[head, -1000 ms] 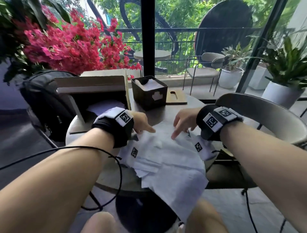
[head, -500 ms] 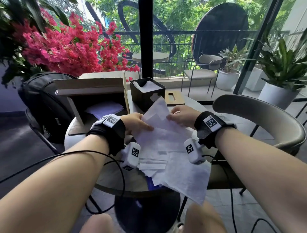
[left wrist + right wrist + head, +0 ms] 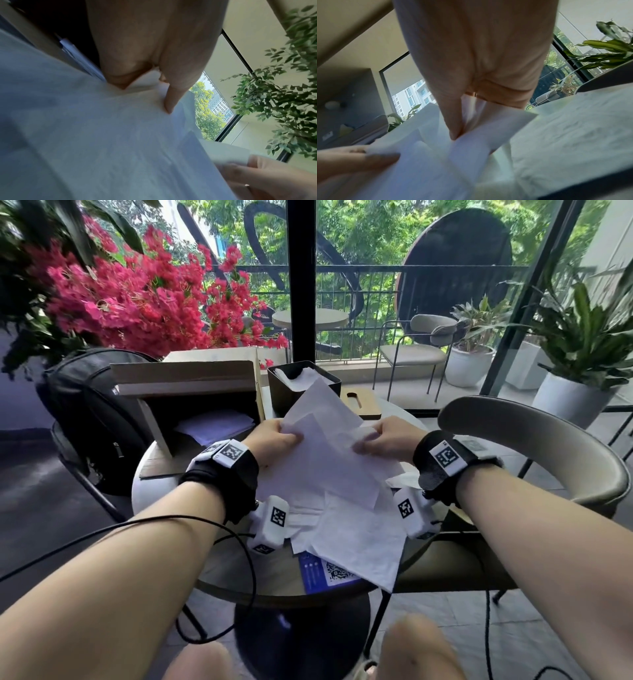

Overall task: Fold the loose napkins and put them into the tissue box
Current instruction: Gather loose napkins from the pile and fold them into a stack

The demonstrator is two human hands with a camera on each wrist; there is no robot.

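Both hands hold one white napkin (image 3: pixel 325 446) up above the round table (image 3: pixel 161 494). My left hand (image 3: pixel 279 438) pinches its left edge, and my right hand (image 3: pixel 380 438) pinches its right edge. The left wrist view shows the napkin (image 3: pixel 102 135) held between thumb and fingers of the left hand (image 3: pixel 145 83). In the right wrist view the right hand (image 3: pixel 458 129) pinches a crumpled fold of the napkin (image 3: pixel 436 155). More loose napkins (image 3: pixel 356 535) lie heaped on the table below. The dark tissue box (image 3: pixel 301 390) stands behind, with white paper inside.
An open cardboard box (image 3: pixel 191 402) with paper inside lies at the left, against a black backpack (image 3: pixel 89 419). A wooden lid (image 3: pixel 359 402) sits right of the tissue box. A blue card (image 3: pixel 325 571) peeks out under the napkins. A grey chair (image 3: pixel 534 446) stands at the right.
Both hands went from touching the napkins flat on the table to lifting one napkin up by its two sides, and now hold it a little higher.
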